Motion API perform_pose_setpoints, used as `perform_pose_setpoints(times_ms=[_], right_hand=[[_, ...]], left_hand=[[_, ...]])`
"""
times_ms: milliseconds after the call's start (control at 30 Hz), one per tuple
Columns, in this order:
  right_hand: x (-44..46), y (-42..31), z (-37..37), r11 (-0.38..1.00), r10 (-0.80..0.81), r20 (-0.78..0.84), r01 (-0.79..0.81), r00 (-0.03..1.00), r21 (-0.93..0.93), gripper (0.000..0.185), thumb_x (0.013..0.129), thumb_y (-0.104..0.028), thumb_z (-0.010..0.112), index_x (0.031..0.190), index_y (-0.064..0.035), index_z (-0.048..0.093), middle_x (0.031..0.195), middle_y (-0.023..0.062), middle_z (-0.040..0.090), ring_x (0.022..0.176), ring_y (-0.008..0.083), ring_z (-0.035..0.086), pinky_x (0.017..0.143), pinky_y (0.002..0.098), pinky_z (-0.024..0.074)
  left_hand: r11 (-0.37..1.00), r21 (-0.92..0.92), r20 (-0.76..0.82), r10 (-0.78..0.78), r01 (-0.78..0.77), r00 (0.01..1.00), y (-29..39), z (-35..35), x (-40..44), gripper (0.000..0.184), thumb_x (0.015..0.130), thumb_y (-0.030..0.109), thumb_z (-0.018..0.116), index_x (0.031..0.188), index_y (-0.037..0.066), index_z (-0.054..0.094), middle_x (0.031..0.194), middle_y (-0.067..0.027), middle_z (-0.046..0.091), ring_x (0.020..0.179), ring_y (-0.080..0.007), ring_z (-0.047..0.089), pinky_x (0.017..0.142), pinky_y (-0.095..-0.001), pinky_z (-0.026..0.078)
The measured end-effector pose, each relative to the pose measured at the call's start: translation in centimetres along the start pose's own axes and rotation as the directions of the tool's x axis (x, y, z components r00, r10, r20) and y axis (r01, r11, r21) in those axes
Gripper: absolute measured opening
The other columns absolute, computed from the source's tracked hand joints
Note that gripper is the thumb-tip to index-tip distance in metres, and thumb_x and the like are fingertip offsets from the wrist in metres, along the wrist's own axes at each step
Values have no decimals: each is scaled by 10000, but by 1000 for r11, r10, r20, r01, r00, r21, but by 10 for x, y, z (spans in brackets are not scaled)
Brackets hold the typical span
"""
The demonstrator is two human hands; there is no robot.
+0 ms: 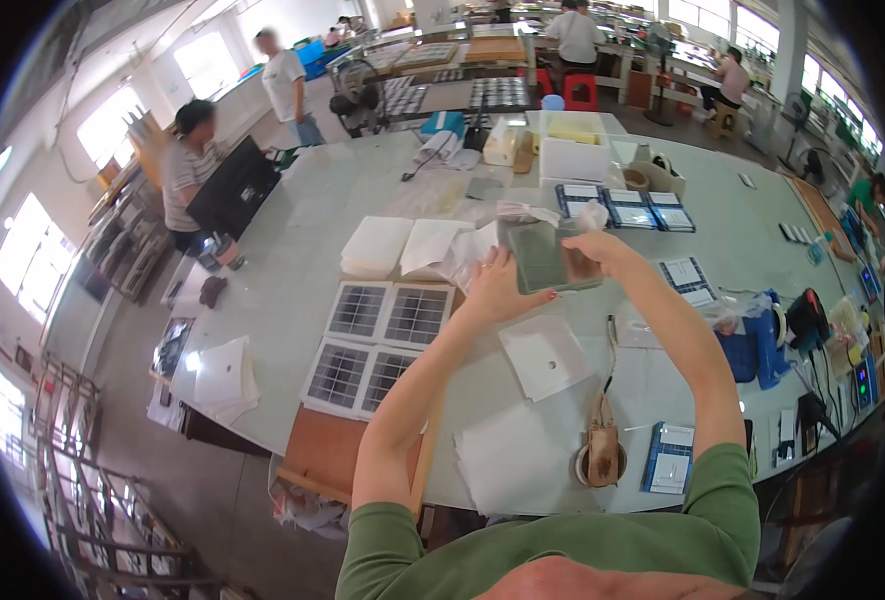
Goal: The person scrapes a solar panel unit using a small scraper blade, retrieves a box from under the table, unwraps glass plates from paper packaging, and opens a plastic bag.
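A greenish see-through box (540, 257) lies in front of me amid crumpled white wrapping (463, 258). My left hand (501, 288) is spread at its near left corner, with the thumb along the near edge and the fingers on the wrapping. Over the box's right side, my right hand (603, 252) has its fingers bent; the fingertips reach inside the rim. What lies in the box is unclear. Left of it are stacks of white sheets (376, 247) and small framed solar panels (358, 310) on a brown board (348, 445).
Nearer me lie white sheets (546, 357), a phone-like tan case with strap (603, 455) on a tape roll, and a blue-and-white pack (670, 458). Blue-edged packs (631, 208) and a white bin (575, 158) stand beyond. Tools and cables fill the right edge. Co-workers (191, 175) are around the room.
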State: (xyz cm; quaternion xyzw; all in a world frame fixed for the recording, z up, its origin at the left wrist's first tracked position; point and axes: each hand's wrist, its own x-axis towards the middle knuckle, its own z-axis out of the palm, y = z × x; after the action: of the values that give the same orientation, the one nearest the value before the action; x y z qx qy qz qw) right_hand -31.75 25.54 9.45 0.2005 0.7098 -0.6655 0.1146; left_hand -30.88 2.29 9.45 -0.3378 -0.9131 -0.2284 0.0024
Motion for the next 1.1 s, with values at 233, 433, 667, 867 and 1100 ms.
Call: perform_pose_setpoints(times_ms=[233, 433, 667, 867, 1100], right_hand=[[-7, 9, -24, 942, 181, 133, -211, 974, 262, 119, 859, -202, 592, 828, -88, 579, 740, 18, 631, 593, 137, 604, 553, 303, 509], [8, 24, -14, 845, 209, 35, -199, 977, 497, 109, 837, -253, 625, 811, -152, 593, 696, -69, 614, 572, 67, 551, 464, 234, 388], [7, 19, -2, 850, 230, 35, -218, 973, 479, 106, 846, -231, 630, 765, -180, 584, 675, -86, 611, 586, 47, 562, 472, 226, 382], [0, 18, 2, 881, 187, 26, -180, 982, 438, 141, 883, -234, 606, 756, -174, 585, 662, -79, 604, 571, 43, 564, 452, 201, 362], [-32, 27, -17, 900, 154, -35, -126, 987, 417, 175, 888, -259, 600, 732, -181, 585, 659, -87, 575, 534, 45, 497, 438, 231, 336]], left_hand=[[991, 135, 33, -6, 1, 999, 8, 7, -4, 1136, 653, 764, 536, 1363, -88, 290, 1375, -291, 345, 1350, -405, 223, 1080, -568, 125], [994, 90, -47, 59, -54, 997, 7, 9, -4, 1039, 649, 694, 595, 1320, -65, 366, 1333, -226, 427, 1335, -362, 277, 1067, -581, 155], [996, -38, 3, 84, -84, 996, 5, -1, 0, 978, 628, 646, 642, 1292, -32, 405, 1303, -195, 461, 1301, -360, 332, 1053, -594, 195], [999, -46, -50, 26, -28, 998, 6, -2, -5, 1167, 607, 662, 649, 1368, -108, 212, 1375, -256, 372, 1319, -340, 331, 1083, -541, 176], [999, 28, 47, -23, 22, 999, 12, -2, -1, 1301, 565, 773, 607, 1391, -114, 136, 1403, -280, 324, 1304, -328, 364, 1113, -469, 128]])
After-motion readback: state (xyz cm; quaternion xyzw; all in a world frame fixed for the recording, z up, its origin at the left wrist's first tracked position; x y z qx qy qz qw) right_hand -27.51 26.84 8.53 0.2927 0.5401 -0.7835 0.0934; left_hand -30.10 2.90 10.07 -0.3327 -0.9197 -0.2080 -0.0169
